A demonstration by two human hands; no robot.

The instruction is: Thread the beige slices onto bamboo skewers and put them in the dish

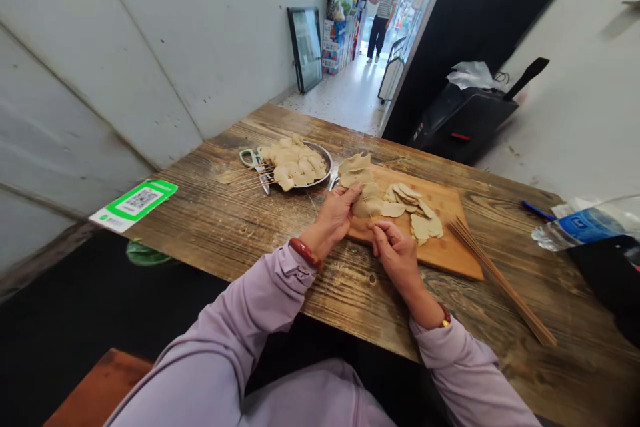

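Observation:
My left hand (334, 216) is closed on flat beige food slices (356, 172) threaded on a thin bamboo skewer, held over the near left corner of a wooden cutting board (445, 247). My right hand (395, 252) pinches the lower end of that skewer just below the slices. More loose beige slices (413, 208) lie spread across the board. Both arms wear lilac sleeves, with a red bracelet on each wrist.
A metal plate (326, 155) piled with skewered slices sits at the far left, with green-handled scissors (256, 165) beside it. A bundle of bamboo skewers (500, 280) lies right of the board. A plastic bottle (580, 227) lies at the far right. A person stands in the distant doorway.

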